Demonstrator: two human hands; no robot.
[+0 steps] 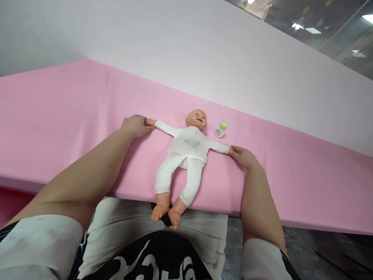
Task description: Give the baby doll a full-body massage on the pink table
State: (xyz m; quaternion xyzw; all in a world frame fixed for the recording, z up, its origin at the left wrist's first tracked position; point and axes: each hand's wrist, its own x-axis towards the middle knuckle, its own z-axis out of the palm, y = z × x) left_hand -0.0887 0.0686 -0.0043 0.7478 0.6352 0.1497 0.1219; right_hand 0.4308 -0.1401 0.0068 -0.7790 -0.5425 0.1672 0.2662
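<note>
A baby doll (189, 144) in a white top and trousers lies on its back on a pink padded surface (72, 116). Both its arms are stretched out sideways, and its bare feet hang over the front edge. My left hand (136, 125) is closed on the doll's hand at the left. At the right, the fingers of my right hand (243, 155) pinch the doll's other hand. Beside the doll's head, on its right in view, lies a small white bottle (219, 131) with a green cap.
A pale wall (204, 50) runs behind the pink surface, with a window (320, 31) at the top right. The surface's front edge lies close to my body. Grey floor (305, 245) shows at the lower right.
</note>
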